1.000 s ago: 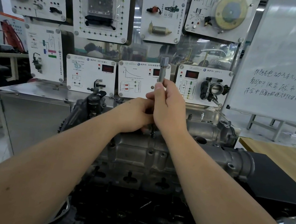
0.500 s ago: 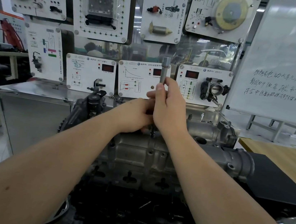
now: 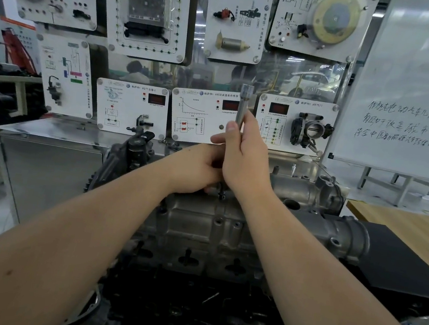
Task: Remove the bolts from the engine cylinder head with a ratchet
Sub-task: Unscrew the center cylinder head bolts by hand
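At the centre of the frame, I held the silver ratchet extension (image 3: 242,106) upright over the engine cylinder head (image 3: 216,225), my right hand (image 3: 244,155) curled around its lower shaft with the thumb laid along it, the socket-like top end standing clear above my knuckles. My left hand (image 3: 196,168) was tucked just beside and below the right, fingers curled low at the tool's foot; what exactly it gripped was hidden behind the right hand. By my reading, I was working a bolt along the head's top edge, and the next move called for keeping the tool square on the bolt while turning it out. Room was tightest behind: the white training panels (image 3: 205,117) stood close across the upper frame. To the right lay a whiteboard (image 3: 419,88), a wooden tabletop (image 3: 405,220) and a black mat (image 3: 408,258), leaving open space for setting parts down; the left side opened onto a steel cabinet (image 3: 46,167).
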### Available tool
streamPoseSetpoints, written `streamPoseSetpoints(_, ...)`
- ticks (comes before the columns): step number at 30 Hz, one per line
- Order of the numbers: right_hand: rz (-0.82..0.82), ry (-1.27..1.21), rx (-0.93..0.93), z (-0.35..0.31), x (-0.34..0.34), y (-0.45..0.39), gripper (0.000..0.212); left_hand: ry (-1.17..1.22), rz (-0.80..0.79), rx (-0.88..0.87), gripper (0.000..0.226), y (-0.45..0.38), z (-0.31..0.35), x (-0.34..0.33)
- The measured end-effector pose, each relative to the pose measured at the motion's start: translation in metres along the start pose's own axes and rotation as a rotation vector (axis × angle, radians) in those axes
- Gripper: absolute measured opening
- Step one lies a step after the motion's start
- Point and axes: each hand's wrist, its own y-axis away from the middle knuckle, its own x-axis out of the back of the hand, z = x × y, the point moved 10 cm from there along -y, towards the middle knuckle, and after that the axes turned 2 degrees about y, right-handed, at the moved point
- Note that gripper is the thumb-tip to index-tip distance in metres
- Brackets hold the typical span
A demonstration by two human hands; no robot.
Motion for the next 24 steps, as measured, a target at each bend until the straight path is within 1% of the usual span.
streamPoseSetpoints(2, -0.015, 0.010, 0.036, -0.003, -0.002, 0.001, 0.041, -0.045, 0.019, 0.012, 0.024, 0.000, -0.002, 0.002)
streamPoseSetpoints(6, 0.046, 0.066, 0.098, -0.009, 0.004, 0.001, 0.018, -0.114, 0.041, 0.040, 0.020, -0.002, -0.005, 0.004)
streamPoseSetpoints(8, 0.080, 0.098, 0.119, -0.011, 0.008, 0.002, 0.022, -0.124, 0.043, 0.036, 0.018, -0.003, -0.004, 0.003)
streamPoseSetpoints(10, 0.060, 0.108, 0.096, -0.009, 0.006, 0.002, 0.026, -0.111, 0.040, 0.047, 0.016, -0.003, -0.004, 0.003)
streamPoseSetpoints(12, 0.024, 0.104, 0.059, -0.006, 0.003, 0.001, 0.025, -0.045, 0.036, 0.055, 0.024, -0.002, -0.004, 0.002)
streamPoseSetpoints(14, -0.002, 0.087, 0.046, -0.007, 0.000, 0.001, 0.033, 0.001, 0.037, 0.048, 0.031, 0.001, -0.003, 0.003)
streamPoseSetpoints(16, -0.010, 0.045, 0.056, -0.008, -0.001, 0.002, 0.038, 0.015, 0.042, 0.033, 0.033, 0.003, -0.001, 0.004)
streamPoseSetpoints(20, 0.057, 0.062, 0.128, -0.015, 0.006, 0.004, 0.020, -0.060, 0.058, 0.049, 0.026, 0.000, -0.002, 0.006)
streamPoseSetpoints(22, 0.083, 0.094, 0.150, -0.015, 0.008, 0.004, 0.017, -0.076, 0.059, 0.068, 0.022, -0.001, -0.004, 0.005)
streamPoseSetpoints(24, 0.075, 0.100, 0.123, -0.011, 0.007, 0.002, 0.018, -0.055, 0.056, 0.075, 0.022, -0.001, -0.006, 0.005)
